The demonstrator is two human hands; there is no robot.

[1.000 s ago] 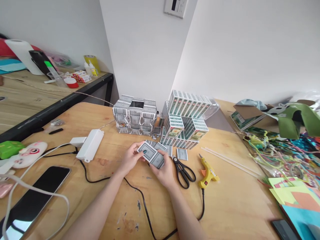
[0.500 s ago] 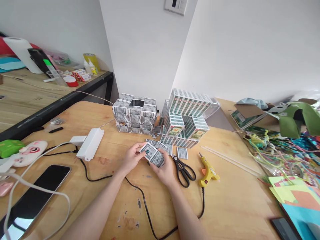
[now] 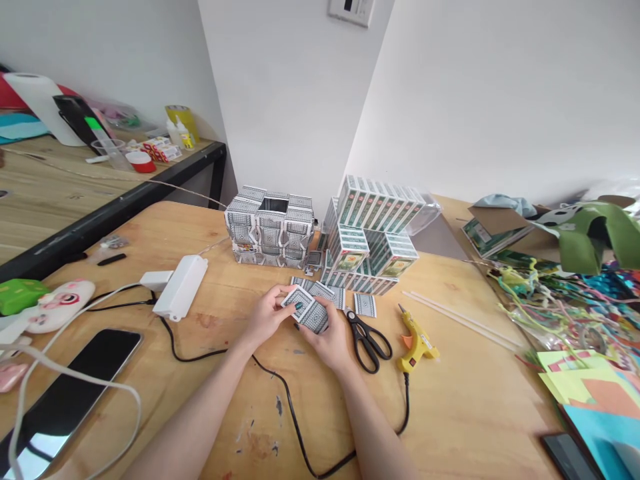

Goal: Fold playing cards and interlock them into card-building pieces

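Observation:
My left hand (image 3: 269, 315) is closed on a patterned playing card (image 3: 301, 297), its thumb lying across the card's back. A second playing card (image 3: 316, 319) is pinched in my right hand (image 3: 329, 337), and the two cards overlap between my hands. Just behind them, several more cards (image 3: 336, 294) lie on the table, with one separate card (image 3: 365, 305) to the right. Black-handled scissors (image 3: 369, 341) rest right of my right hand. Farther back stands a structure built of folded playing cards (image 3: 271, 233), with a square opening on top.
Stacked card boxes (image 3: 373, 233) stand at the back. A yellow glue gun (image 3: 416, 339) lies right of the scissors, near clear glue sticks (image 3: 460, 320). Its black cable (image 3: 285, 387) loops under my arms. At left are a white power strip (image 3: 181, 288) and a phone (image 3: 75, 393).
The left thumb has slid slightly to the right over the card it holds. Both hands otherwise stay in nearly the same place, and nothing else has moved.

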